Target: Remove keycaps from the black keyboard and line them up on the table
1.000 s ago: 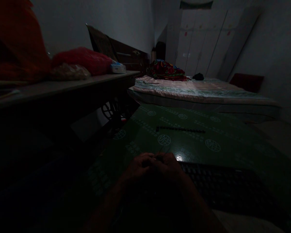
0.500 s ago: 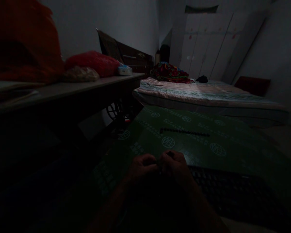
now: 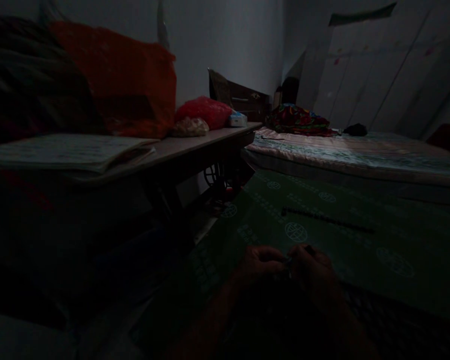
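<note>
Very dark shot, hands low in view, fingertips brought together. Left hand (image 3: 260, 262): thumb and index finger reach toward a small glinting bit (image 3: 287, 261) between the two hands; can't tell whether they pinch it or only touch it. Right hand (image 3: 313, 267) is curled around a dark piece (image 3: 310, 250) that pokes up above the fingers; its lower part is hidden in the grip (shape unclear, too dim to name). Both forearms fade into black toward the bottom edge, and whatever lies below the palms is lost in shadow.

Hands sit over a green board (image 3: 228, 260) printed with pale globe marks and lettering, the lettering too faint to read. Beyond the hands, a thin dark toothed strip (image 3: 328, 220) lies slantwise on the board, its far right end blurring out. Keyboard (image 3: 397, 315) at lower right, just beside the right forearm, partly covered by it and cut off by the frame; single keys barely readable.

Left side: a table (image 3: 202, 140) carries an open notebook (image 3: 60, 150), writing illegible and left edge cropped, plus an orange bag (image 3: 123, 80), a red bag (image 3: 206, 112), a pale bag (image 3: 190, 127) and a white-and-blue packet (image 3: 238, 119). Bed (image 3: 352, 155) behind, running out of frame at right, with a patterned red blanket (image 3: 300, 120) heaped on it.
</note>
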